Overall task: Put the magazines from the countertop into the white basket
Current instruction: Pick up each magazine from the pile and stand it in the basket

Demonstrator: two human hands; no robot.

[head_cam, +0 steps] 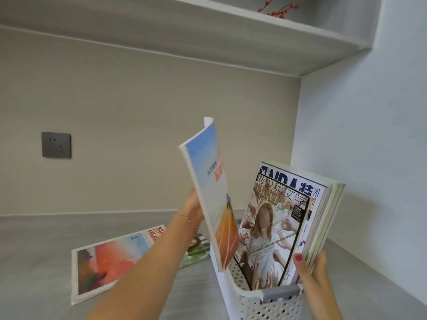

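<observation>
My left hand grips a blue-and-orange magazine by its spine, upright, its lower edge dipping inside the left end of the white perforated basket. Several magazines stand in the basket and lean to the right, a cover with a long-haired figure in front. My right hand holds that stack by its right edge, thumb on the front cover. On the grey countertop to the left lie a red-and-blue magazine and a green-covered magazine, partly hidden behind my left forearm.
A dark wall socket sits on the beige back wall. A shelf runs overhead with red berry twigs on it. A pale blue wall closes the right side next to the basket.
</observation>
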